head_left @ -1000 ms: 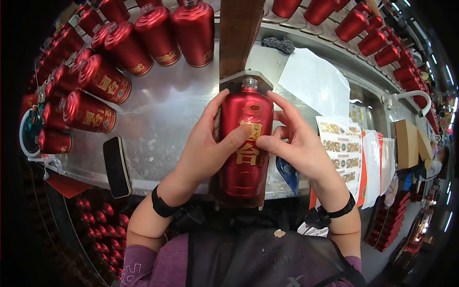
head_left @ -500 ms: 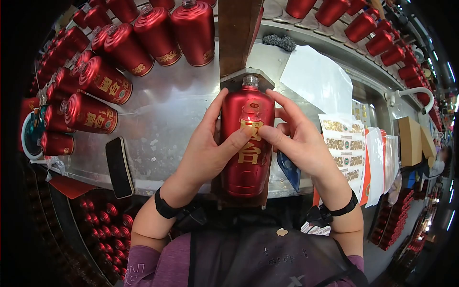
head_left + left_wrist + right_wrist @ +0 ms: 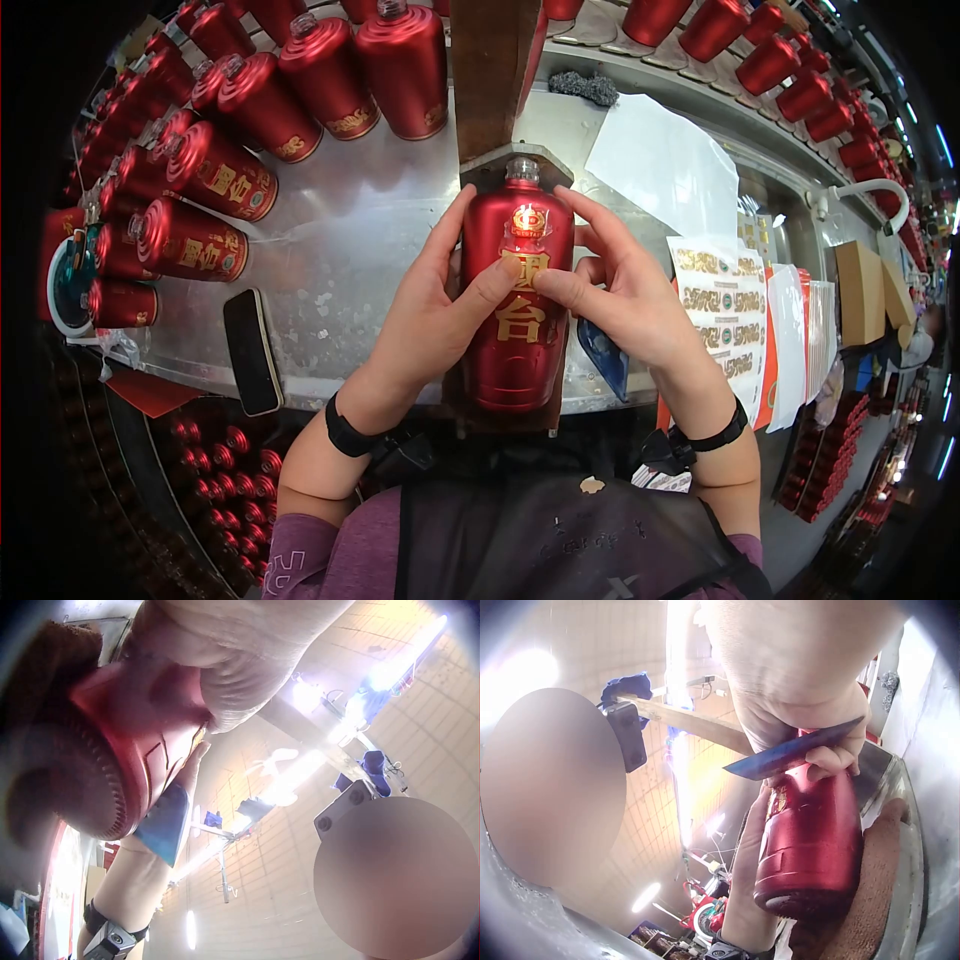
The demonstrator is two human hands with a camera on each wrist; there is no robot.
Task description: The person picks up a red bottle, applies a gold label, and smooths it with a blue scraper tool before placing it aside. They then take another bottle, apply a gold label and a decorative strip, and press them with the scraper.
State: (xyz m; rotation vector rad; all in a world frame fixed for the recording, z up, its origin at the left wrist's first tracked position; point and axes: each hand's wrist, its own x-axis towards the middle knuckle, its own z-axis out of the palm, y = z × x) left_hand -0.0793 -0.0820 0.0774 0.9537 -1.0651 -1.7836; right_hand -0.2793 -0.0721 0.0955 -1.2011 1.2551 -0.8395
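A red bottle (image 3: 512,370) with a clear glass neck lies on its back, neck pointing away from me. Gold characters and a gold emblem (image 3: 529,222) show on its upward face. My left hand (image 3: 425,295) holds the left side, fingers along the shoulder and thumb on the upper gold character. My right hand (image 3: 625,290) holds the other side, its thumb pressing beside the left one. Its curled lower fingers also grip a flat blue scraper (image 3: 795,750), which sticks out below the palm. The bottle's underside is hidden in the head view.
Several red bottles (image 3: 215,180) stand at the left, near a phone (image 3: 252,350). Printed gold label sheets (image 3: 715,300) and blank white paper (image 3: 660,160) lie at the right. A brown post (image 3: 495,70) rises beyond the bottle, with a dark scouring pad (image 3: 583,88) beside it.
Both thumbs have shifted slightly over the upper gold character. The emblem near the shoulder now shows brighter gold. The bottle stays in place between the hands, and the head view has shifted slightly.
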